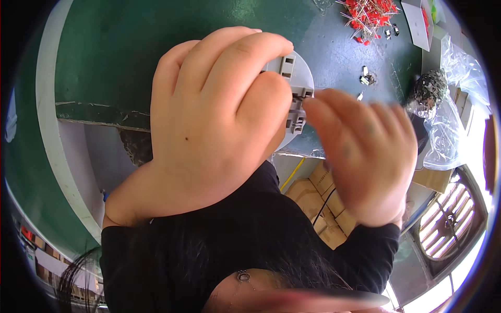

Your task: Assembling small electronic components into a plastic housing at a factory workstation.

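Note:
My left hand (219, 115) is curled over a round grey plastic part (300, 78) with raised, slotted blocks on its face, gripping it near the front edge of the green table (115, 57). Most of the part's left side is hidden behind those fingers. My right hand (368, 151), slightly blurred, is closed, with its thumb and forefinger at the part's right edge beside the slotted blocks. Whatever lies between those fingertips is hidden or too small to name.
Red pieces with thin wire leads (369, 15) lie heaped at the far right. Small shiny metal pieces (365, 75) are scattered nearer. A dark, rounded bundle (430, 87) and clear plastic bags (443, 148) sit at the right. Cardboard boxes (302, 194) and a fan (449, 221) stand lower.

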The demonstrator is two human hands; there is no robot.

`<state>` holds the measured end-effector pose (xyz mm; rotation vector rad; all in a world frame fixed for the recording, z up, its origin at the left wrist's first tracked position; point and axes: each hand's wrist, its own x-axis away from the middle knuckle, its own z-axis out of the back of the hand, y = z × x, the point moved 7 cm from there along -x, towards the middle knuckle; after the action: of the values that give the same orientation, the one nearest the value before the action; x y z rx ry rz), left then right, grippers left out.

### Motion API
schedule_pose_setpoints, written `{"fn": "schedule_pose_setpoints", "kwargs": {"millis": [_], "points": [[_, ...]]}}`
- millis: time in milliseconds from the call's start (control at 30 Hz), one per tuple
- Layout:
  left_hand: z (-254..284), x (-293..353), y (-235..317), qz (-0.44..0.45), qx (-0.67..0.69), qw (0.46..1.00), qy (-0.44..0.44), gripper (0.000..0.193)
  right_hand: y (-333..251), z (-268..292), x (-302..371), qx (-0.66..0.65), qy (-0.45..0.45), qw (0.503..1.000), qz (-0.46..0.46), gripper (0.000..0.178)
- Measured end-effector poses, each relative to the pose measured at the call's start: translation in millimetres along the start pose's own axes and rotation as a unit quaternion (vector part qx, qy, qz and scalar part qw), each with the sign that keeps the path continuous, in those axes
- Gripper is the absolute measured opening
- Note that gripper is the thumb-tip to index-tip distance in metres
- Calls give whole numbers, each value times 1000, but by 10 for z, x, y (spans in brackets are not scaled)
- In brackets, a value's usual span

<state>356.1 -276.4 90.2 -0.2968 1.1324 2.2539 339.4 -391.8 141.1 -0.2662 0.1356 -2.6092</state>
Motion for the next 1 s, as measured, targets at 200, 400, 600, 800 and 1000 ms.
{"fn": "schedule_pose_setpoints", "kwargs": {"millis": [200, 400, 600, 800, 1000], "points": [[5, -30, 2, 10, 10, 1000, -11, 23, -64, -53, 197, 174, -42, 982, -59, 21], [-52, -130, -20, 3, 9, 999, -32, 20, 100, 104, 212, -372, 177, 911, 12, 24], [-19, -97, -39, 21, 3, 999, -31, 17, 255, -51, 168, -694, 341, 631, 56, 52], [68, -67, 51, 33, 1, 991, -131, 42, 140, -93, 137, -624, 379, 683, -8, 56], [-12, 52, 145, 31, -65, 975, -210, 77, 219, 77, 160, -670, 399, 625, 26, 57]]}}
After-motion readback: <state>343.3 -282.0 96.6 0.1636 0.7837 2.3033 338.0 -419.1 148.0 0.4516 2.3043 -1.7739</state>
